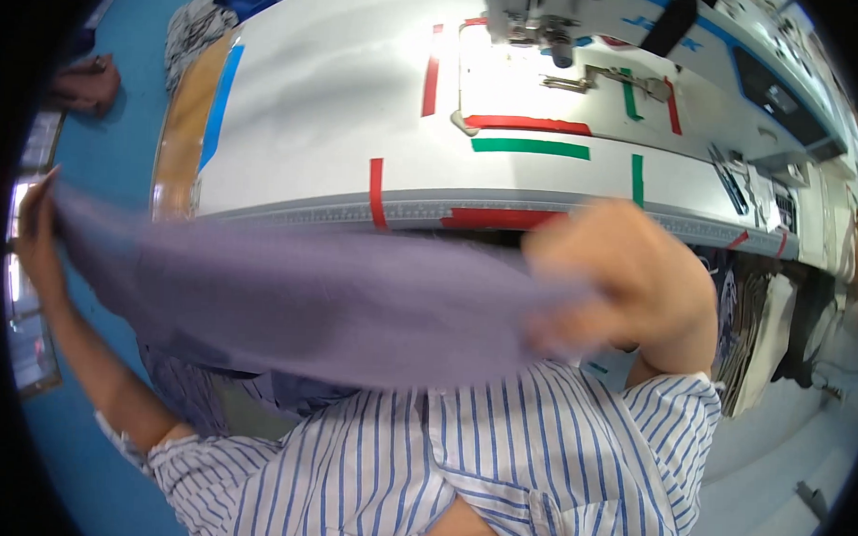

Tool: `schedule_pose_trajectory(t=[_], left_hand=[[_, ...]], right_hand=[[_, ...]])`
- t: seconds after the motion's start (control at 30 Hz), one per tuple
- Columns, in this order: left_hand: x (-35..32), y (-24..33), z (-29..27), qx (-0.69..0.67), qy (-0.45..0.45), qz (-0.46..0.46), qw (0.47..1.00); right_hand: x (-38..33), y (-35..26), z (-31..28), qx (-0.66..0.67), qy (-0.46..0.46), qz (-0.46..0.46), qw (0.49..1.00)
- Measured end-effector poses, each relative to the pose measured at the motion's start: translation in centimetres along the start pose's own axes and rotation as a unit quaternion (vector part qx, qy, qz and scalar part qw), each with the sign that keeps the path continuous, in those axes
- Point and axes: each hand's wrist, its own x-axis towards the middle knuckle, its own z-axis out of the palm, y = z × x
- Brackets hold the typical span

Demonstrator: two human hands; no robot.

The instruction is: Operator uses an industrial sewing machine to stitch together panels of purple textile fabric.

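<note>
A long piece of soft lilac woven cloth (pixel 324 307) is stretched in the air between the person's two hands, in front of the chest and just short of the near edge of the white sewing desk (pixel 312 103), so the step in hand looks like spreading or straightening the fabric. The left hand (pixel 35 231), out at the far left, has its grip pinched shut on one end of the cloth; the right hand (pixel 627 280) is closed around the other end, though motion blur smears it and I cannot tell exactly how the fingers lie. Judged from this, laying the cloth flat would call for keeping both ends taut and level and lowering it onto the marked area, where red and green tape strips (pixel 528 147) frame the bed below the grey sewing machine head (pixel 537 21). The needle itself is too small and overexposed to make out. The cloth hides the desk's front rail in part and whatever sits on the lap; the striped blue-and-white shirt (pixel 498 459) fills the lower picture. The dark fabric pile (pixel 767 327) at the right and small tools (pixel 730 179) on the desk are indistinct.
</note>
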Motion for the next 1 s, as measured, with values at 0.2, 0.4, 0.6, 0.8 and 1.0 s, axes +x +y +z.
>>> schedule_pose_trajectory(t=[0.2, 0.4, 0.6, 0.8, 1.0], left_hand=[[-0.6, 18.2, 23.3, -0.080, -0.125, -0.039, 0.988], [-10.3, 32.1, 32.6, -0.435, -0.311, -0.031, 0.845], [-10.2, 34.8, 31.7, -0.390, -0.102, 0.186, 0.896], [-14.4, 42.0, 31.8, -0.245, -0.230, 0.010, 0.942], [-12.2, 39.6, 32.7, -0.327, -0.337, 0.027, 0.883]], right_hand=[[3.4, 15.8, 0.4, -0.110, 0.170, 0.223, 0.953], [1.1, 18.0, -1.5, -0.077, 0.228, 0.182, 0.953], [-1.0, 17.3, -1.8, -0.028, 0.277, 0.283, 0.918], [-0.1, 18.2, -0.1, -0.071, 0.365, 0.228, 0.900], [-1.1, 16.3, -1.0, 0.051, 0.356, 0.321, 0.876]])
